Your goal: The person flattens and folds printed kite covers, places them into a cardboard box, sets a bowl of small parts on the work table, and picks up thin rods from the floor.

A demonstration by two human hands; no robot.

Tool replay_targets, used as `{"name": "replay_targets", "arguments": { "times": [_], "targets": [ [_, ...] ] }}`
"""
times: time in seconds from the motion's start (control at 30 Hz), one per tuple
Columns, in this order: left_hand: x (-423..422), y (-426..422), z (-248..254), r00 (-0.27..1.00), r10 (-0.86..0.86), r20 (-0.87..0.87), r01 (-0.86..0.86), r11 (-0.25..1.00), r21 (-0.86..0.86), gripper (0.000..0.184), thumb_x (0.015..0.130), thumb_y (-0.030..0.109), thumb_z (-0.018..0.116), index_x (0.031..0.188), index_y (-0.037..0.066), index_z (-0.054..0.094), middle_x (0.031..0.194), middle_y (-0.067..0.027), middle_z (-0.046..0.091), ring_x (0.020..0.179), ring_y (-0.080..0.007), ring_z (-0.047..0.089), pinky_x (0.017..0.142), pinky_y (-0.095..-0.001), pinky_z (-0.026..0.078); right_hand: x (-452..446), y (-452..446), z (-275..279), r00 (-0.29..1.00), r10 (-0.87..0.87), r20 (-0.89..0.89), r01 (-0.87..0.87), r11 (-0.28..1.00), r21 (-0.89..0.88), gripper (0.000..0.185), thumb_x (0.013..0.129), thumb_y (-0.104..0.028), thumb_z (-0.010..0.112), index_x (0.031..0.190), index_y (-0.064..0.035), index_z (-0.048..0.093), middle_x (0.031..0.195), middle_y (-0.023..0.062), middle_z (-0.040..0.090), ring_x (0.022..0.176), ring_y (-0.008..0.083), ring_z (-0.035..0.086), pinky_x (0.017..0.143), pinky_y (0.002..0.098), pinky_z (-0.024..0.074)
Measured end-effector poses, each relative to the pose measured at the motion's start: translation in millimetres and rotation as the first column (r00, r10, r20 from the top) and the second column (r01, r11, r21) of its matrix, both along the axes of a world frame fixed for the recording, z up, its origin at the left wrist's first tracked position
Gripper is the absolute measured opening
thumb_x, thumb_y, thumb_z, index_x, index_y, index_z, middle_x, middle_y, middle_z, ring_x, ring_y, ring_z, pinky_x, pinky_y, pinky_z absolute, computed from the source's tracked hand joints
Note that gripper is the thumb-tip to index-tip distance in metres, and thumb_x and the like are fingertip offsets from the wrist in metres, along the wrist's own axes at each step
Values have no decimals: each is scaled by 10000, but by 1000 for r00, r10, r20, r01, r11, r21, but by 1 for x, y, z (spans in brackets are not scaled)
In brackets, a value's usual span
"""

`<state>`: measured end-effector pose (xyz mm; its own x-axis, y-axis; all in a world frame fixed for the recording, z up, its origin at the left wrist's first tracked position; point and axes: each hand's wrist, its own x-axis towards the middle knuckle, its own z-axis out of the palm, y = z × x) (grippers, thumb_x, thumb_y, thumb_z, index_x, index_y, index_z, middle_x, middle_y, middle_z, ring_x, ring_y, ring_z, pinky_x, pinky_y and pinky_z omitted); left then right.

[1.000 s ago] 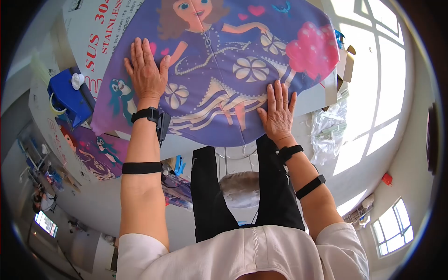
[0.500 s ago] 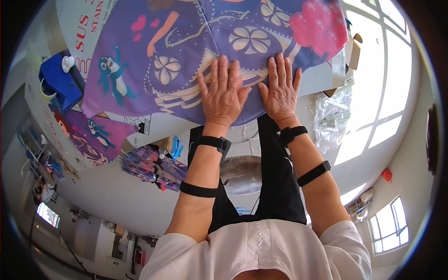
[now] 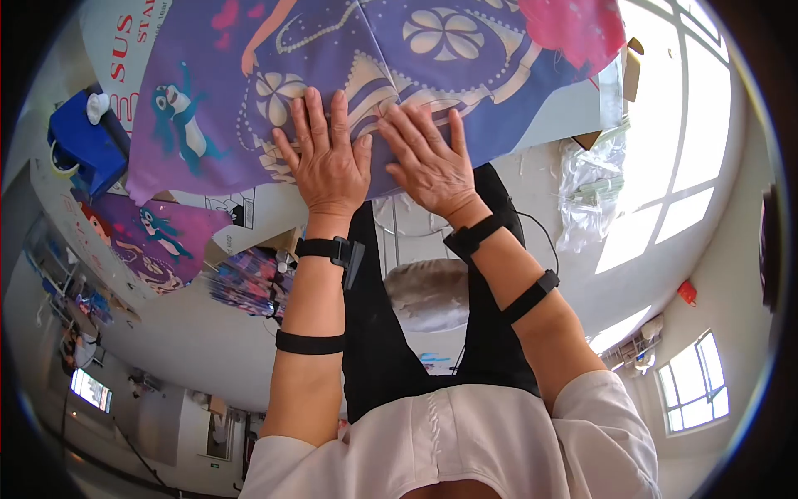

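Note:
A purple printed fabric with a dress, flowers and a blue animal figure lies spread over a board with red lettering. My left hand rests flat on the fabric near its front edge, fingers spread. To its right, my right hand lies flat on the same cloth, angled to the left, its fingers extended and holding nothing. The two hands are close together but apart. The fabric's far part runs out of view at the top.
A blue container with a white object on it stands at the left. Below it lies another printed piece. Clear plastic bags are at the right. A bundle of printed fabric sits low, left of my legs.
My left hand has moved right, then partly back left. My right hand has shifted left and turned inward. The fabric's flower print sits higher in view than a second ago.

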<state>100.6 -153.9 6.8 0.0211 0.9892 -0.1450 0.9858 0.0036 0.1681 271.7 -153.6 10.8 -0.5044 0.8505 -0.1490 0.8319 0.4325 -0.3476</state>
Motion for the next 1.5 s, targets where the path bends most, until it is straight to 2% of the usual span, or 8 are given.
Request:
{"name": "replay_targets", "arguments": {
  "times": [0.2, 0.27, 0.37, 0.7, 0.97, 1.17, 1.37, 1.5],
  "targets": [
    [1, 1, -2, 1000, 4, 2, -4, 999, 44, 619, 960, 452, 418, 1497, 179, 275, 1562, -118, 217, 1442, -313, 185, 1130, -557, 89, 121, -37, 8, 810, -545, 217, 544, 836, 72, 665, 865, -183, 628, 1445, -64, 326, 1526, 127, 275, 1417, 292, 246, 1154, 485, 127],
    [1, 1, -3, 1000, 6, -3, -6, 999, 39, 621, 960, 455, 417, 1498, 180, 272, 1562, -118, 216, 1443, -313, 184, 1130, -555, 92, 112, -68, 5, 559, -814, -159, 810, 577, -104, 646, 865, -200, 662, 1411, -27, 364, 1469, 156, 354, 1353, 292, 353, 1114, 423, 255],
    [1, 0, -3, 1000, 0, -10, 0, 999, 45, 625, 957, 455, 429, 1497, 181, 273, 1561, -119, 218, 1441, -314, 188, 1127, -559, 101, 43, -85, 8, -111, -988, -104, 356, 58, -933, 599, 816, -194, 736, 1307, 21, 467, 1289, 119, 531, 1207, 224, 489, 1044, 349, 344],
    [1, 0, -4, 1000, -6, -5, 6, 996, 89, 630, 934, 445, 476, 1477, 171, 312, 1542, -127, 258, 1425, -329, 225, 1115, -570, 128, -3, -62, -4, -459, -888, -40, 136, -25, -990, 241, 783, -45, 750, 1002, 9, 667, 931, 37, 686, 851, 147, 625, 850, 290, 468],
    [-1, 1, -3, 1000, 1, 8, -1, 999, 36, 670, 924, 466, 469, 1497, 178, 276, 1563, -126, 204, 1442, -322, 176, 1130, -565, 86, 63, -77, 11, -381, -925, -6, 443, -177, -879, 182, 858, -126, 688, 717, -37, 614, 681, 55, 637, 586, 119, 562, 607, 230, 449],
    [-3, 6, 13, 983, 56, 176, -50, 998, -35, 729, 858, 427, 587, 1482, 177, 306, 1567, -107, 193, 1446, -307, 161, 1132, -565, 65, 24, -4, 61, 794, -439, -421, 403, 898, -177, 189, 859, -110, 609, 1042, -62, 608, 1183, 112, 584, 1114, 323, 517, 966, 425, 379],
    [-29, 1, 18, 936, 73, 345, -60, 997, -50, 735, 816, 336, 657, 1457, 162, 341, 1551, -116, 220, 1445, -307, 160, 1138, -555, 59, -44, 66, 4, 994, -101, -53, 102, 994, 27, 554, 925, -310, 516, 1447, -194, 371, 1533, 38, 293, 1430, 240, 226, 1165, 489, 61],
    [-94, -18, 27, 783, 357, 509, -535, 804, 260, 337, 761, 3, 649, 1076, 56, 541, 1139, -126, 548, 1076, -328, 502, 930, -458, 382, -50, 67, -1, 992, -84, 93, 77, 994, 71, 610, 936, -408, 478, 1490, -237, 289, 1561, 14, 228, 1445, 221, 179, 1170, 490, 12]
  ]
}}
